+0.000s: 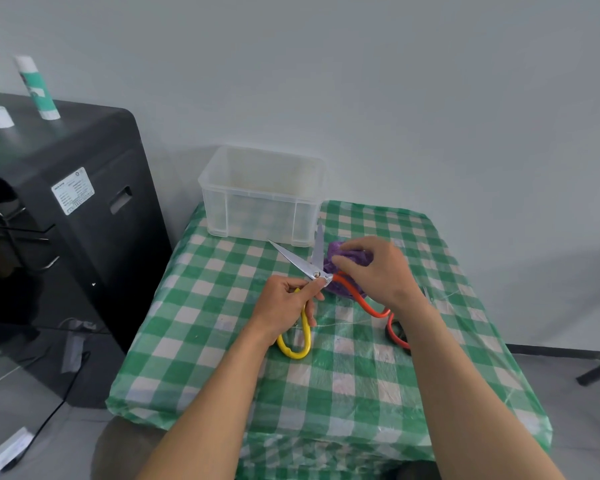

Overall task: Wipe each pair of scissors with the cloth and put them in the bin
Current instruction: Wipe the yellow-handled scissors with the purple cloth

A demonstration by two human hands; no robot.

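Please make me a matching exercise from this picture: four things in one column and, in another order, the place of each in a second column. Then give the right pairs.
Things:
1. clear bin
2. purple cloth
3. yellow scissor handle
4. glue stick

Places:
A. gripped by the left hand
B. standing on the black cabinet
C. at the far edge of the table, near the wall
D. under the fingers of the right hand

Pairs: 1-C, 2-D, 3-A, 4-B
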